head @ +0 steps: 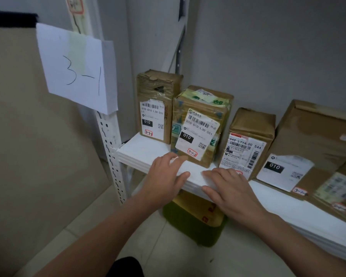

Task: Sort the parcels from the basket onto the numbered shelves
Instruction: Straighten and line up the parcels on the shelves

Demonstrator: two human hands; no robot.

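- White shelf (137, 154): front edge runs from centre-left to lower right; bare strip at its left end, before the tall parcel (158, 90).
- Narrow gap between second parcel (206, 104) and third parcel (252, 124); large parcel (308, 136) far right.
- My left hand (164, 176): fingers straight, flat on the edge, tips at the second parcel's base.
- My right hand (230, 188): fingers spread flat, holding nothing, before the third parcel.
- Green basket (188, 230) under the shelf, lower centre.

1. Both bare forearms reach forward and upward, side by side.
2. The left hand (164, 176) lies palm down, fingers straight.
3. The right hand (231, 188) lies palm down, fingers straight and relaxed.
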